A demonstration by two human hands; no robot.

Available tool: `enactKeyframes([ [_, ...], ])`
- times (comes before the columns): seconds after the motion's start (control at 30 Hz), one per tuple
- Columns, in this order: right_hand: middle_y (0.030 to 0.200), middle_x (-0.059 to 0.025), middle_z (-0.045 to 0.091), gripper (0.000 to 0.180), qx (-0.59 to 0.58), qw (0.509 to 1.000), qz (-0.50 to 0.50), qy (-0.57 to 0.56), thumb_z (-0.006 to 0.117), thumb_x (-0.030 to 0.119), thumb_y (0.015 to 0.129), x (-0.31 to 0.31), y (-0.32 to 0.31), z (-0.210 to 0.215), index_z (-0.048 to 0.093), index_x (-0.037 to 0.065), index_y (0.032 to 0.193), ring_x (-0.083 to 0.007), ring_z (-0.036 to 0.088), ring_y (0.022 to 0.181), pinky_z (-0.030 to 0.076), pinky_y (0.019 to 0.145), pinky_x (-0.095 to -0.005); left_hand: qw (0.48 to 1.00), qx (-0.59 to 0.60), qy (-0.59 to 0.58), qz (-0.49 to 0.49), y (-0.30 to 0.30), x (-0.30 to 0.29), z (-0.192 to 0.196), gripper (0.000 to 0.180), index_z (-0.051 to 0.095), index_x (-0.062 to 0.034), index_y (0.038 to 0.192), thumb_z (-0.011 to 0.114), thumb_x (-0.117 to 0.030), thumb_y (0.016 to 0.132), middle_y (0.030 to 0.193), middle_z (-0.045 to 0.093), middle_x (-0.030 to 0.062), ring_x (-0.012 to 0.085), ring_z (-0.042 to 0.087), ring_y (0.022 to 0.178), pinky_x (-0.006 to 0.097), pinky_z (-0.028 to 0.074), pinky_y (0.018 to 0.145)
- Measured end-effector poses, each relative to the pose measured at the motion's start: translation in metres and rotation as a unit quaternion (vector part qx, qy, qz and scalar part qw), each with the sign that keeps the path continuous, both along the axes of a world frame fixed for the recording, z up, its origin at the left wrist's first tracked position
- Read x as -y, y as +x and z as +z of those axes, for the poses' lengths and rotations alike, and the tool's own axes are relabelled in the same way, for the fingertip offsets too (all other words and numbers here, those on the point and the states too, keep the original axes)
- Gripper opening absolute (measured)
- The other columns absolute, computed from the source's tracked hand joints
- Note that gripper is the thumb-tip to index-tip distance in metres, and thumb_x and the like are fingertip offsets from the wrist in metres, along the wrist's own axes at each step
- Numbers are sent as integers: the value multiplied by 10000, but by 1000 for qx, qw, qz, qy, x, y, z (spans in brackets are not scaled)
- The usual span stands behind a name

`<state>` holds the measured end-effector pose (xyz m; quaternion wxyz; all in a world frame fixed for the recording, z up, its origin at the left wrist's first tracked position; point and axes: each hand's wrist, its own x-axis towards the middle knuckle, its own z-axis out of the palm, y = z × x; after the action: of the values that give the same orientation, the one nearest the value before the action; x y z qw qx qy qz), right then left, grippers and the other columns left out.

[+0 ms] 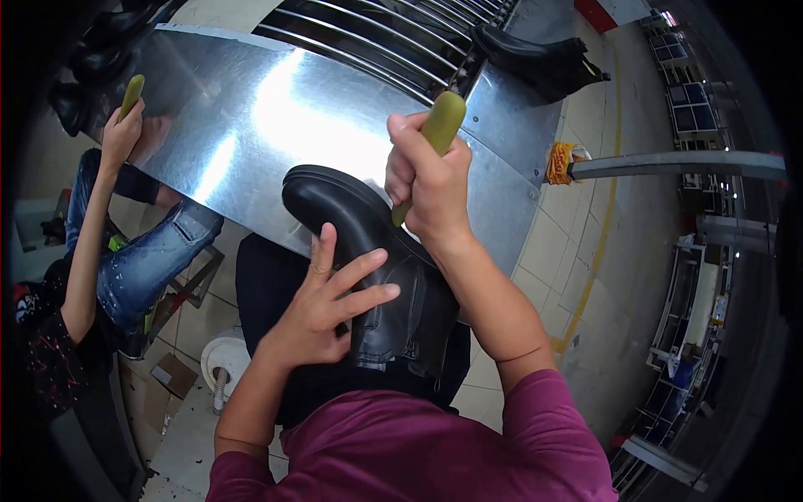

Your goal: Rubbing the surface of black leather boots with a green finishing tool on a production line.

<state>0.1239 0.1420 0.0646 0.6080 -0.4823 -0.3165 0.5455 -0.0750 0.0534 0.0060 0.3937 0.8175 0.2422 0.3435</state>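
Observation:
A black leather ankle boot [347, 205] lies across my lap and the edge of the metal table, toe toward the far left. My left hand [322, 305] rests against the boot's shaft with its fingers spread. My right hand [431, 180] is closed around an olive-green tool [444, 121] with a thick rounded handle. The tool's lower end points down at the boot near the instep and sole edge. Its working tip is mostly hidden by my hand, so its exact kind does not show.
The shiny metal table [209, 92] borders a rack of metal bars [368, 42]. Another black boot [535, 63] lies at the far right. A co-worker's hand [123, 134] holds a similar green tool on the left, near several dark shoes [71, 105]. A metal rail [669, 165] juts in at right.

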Motion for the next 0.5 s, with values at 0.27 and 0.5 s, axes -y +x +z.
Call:
enactKeyframes([
  [0.27, 559, 17, 428, 217, 36, 998, -38, 40, 746, 201, 928, -16, 3, -8, 569, 82, 890, -87, 391, 402, 308, 383, -262, 996, 74, -13, 37, -10, -36, -32, 677, 600, -157, 1456, 429, -630, 1003, 1682, 258, 198, 377, 18, 1598, 571, -46, 1241],
  [0.5, 551, 12, 404, 199, 23, 997, -53, 43, 728, 192, 933, -20, 14, -3, 567, 84, 891, -93, 366, 394, 307, 385, -271, 859, 325, -235, 317, 54, -98, -25, 562, 601, -23, 1384, 511, -466, 1049, 1363, 579, 187, 255, 494, 1294, 375, 351, 1105],
])
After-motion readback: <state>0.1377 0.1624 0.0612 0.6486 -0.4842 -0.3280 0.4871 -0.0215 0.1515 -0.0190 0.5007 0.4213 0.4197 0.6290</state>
